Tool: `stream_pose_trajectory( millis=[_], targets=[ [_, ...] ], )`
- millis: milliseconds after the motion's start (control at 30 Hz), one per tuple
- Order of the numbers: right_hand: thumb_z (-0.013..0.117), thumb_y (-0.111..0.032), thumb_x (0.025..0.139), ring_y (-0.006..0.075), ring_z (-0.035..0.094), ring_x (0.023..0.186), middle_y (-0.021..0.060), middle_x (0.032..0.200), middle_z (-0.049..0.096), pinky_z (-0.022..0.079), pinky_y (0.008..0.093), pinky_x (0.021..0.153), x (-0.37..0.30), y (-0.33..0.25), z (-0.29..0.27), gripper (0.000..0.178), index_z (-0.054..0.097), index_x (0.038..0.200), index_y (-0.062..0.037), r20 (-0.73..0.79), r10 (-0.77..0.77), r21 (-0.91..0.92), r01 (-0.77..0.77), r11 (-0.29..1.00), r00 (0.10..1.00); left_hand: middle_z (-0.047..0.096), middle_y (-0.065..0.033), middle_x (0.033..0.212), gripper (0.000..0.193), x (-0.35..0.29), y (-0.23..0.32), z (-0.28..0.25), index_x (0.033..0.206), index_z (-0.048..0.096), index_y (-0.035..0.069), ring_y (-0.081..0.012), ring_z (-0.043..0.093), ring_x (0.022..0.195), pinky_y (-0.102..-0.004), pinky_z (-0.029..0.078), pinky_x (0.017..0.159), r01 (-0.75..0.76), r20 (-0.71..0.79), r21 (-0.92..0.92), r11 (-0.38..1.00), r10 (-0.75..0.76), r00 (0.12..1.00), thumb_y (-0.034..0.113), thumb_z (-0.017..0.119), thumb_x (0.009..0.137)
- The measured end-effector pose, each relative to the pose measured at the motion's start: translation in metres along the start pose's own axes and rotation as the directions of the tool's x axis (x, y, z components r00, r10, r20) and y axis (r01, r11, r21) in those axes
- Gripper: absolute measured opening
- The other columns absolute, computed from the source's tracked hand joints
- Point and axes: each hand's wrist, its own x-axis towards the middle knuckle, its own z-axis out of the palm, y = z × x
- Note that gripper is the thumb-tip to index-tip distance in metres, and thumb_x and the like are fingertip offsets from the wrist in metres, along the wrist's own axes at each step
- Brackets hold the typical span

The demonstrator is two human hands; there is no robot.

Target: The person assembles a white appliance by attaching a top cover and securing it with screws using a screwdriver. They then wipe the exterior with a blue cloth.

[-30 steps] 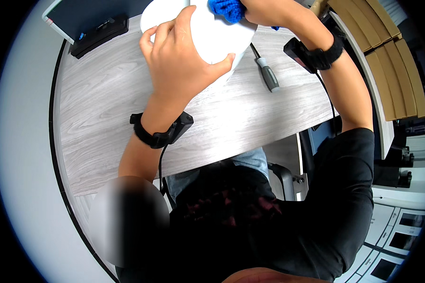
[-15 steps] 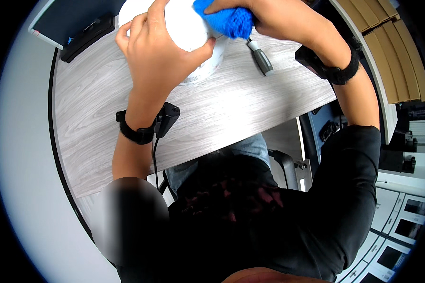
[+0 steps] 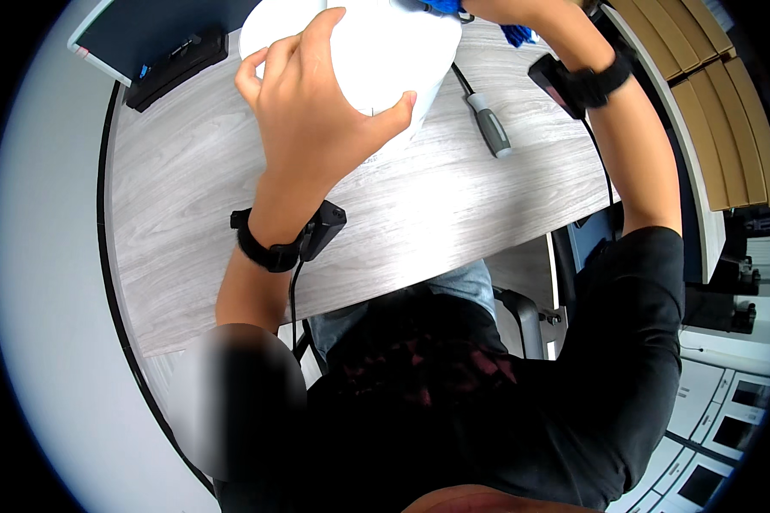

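My left hand (image 3: 316, 115) rests with spread fingers against a large white rounded object (image 3: 389, 60), its thumb along the near edge. The object's kind cannot be made out, as its far part is cut off by the upper edge. At its far right my right hand (image 3: 509, 10) presses a bunched blue cloth (image 3: 518, 35) against it, the fingertips mostly out of the picture. A screwdriver (image 3: 489, 126) with a grey handle lies on the table just right of the object, its shaft pointing toward it.
The wood-grain table (image 3: 188, 171) has its near edge by my lap. A dark panel (image 3: 158, 30) and a black case (image 3: 180, 70) stand at the back left. Brown cardboard boxes (image 3: 710, 128) are stacked at the right. Black wrist devices (image 3: 321, 231) with cables sit on both forearms.
My right hand has moved with the blue cloth away from me and rightward, over the object's far right side. The object, screwdriver and left hand appear shifted slightly right and down.
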Motion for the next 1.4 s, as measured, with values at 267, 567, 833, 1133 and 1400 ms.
stream_pose_trajectory(
  millis=[267, 567, 833, 1133, 1400],
  targets=[
    [0.061, -0.002, 0.083, 0.0373, 0.063, 0.112, 0.0143, 0.115, 0.070, 0.049, 0.0471, 0.097, 0.057, -0.001, 0.018, 0.034, 0.076, 0.113, -0.0091, 0.088, -0.011, -0.065, 0.016, 0.998, 0.996, 0.069, -0.0165, 0.111, 0.092, -0.002, -0.001, -0.003, 0.133, 0.059, -0.001, -0.0248, 0.061, 0.106, -0.0484, 0.031, 0.098, 0.017, 0.016, 0.012, 1.000, -0.017, 1.000, 0.049, 0.090, 0.063],
    [0.065, -0.003, 0.082, 0.0345, 0.060, 0.114, 0.0087, 0.118, 0.069, 0.049, 0.0477, 0.095, 0.040, -0.007, 0.014, 0.035, 0.077, 0.113, -0.0127, 0.081, -0.028, -0.116, 0.037, 0.993, 0.996, 0.071, -0.0226, 0.108, 0.092, -0.006, 0.000, 0.006, 0.133, 0.057, -0.001, -0.0292, 0.063, 0.112, -0.0499, 0.036, 0.097, 0.073, -0.050, -0.053, 0.996, -0.075, 0.996, 0.049, 0.091, 0.064],
    [0.070, -0.010, 0.078, 0.0258, 0.057, 0.111, 0.0010, 0.113, 0.068, 0.044, 0.0429, 0.092, 0.013, -0.034, 0.012, 0.028, 0.077, 0.106, -0.0151, -0.068, -0.259, -0.221, 0.238, 0.946, 0.964, 0.072, -0.0215, 0.108, 0.093, -0.006, 0.002, 0.004, 0.133, 0.057, -0.001, -0.0294, 0.064, 0.112, -0.0494, 0.036, 0.098, 0.077, -0.049, -0.015, 0.997, -0.078, 0.996, 0.051, 0.092, 0.064],
    [0.066, -0.012, 0.082, 0.0244, 0.054, 0.105, 0.0011, 0.108, 0.063, 0.039, 0.0394, 0.087, -0.031, -0.080, -0.018, 0.021, 0.073, 0.102, -0.0131, -0.066, -0.336, -0.097, 0.329, 0.939, 0.940, 0.071, -0.0178, 0.108, 0.095, -0.006, 0.005, -0.003, 0.133, 0.058, 0.002, -0.0298, 0.065, 0.109, -0.0476, 0.039, 0.098, 0.079, -0.017, 0.030, 0.996, -0.079, 0.997, 0.049, 0.095, 0.060],
    [0.063, -0.012, 0.083, 0.0249, 0.053, 0.106, 0.0037, 0.107, 0.061, 0.038, 0.0408, 0.088, -0.044, -0.115, -0.030, 0.023, 0.072, 0.104, -0.0106, 0.077, -0.278, -0.201, 0.288, 0.936, 0.958, 0.070, -0.0169, 0.107, 0.089, -0.007, 0.008, 0.001, 0.132, 0.059, -0.001, -0.0293, 0.064, 0.107, -0.0439, 0.041, 0.099, 0.087, -0.104, 0.015, 0.996, -0.085, 0.991, 0.042, 0.095, 0.061]
  ],
)
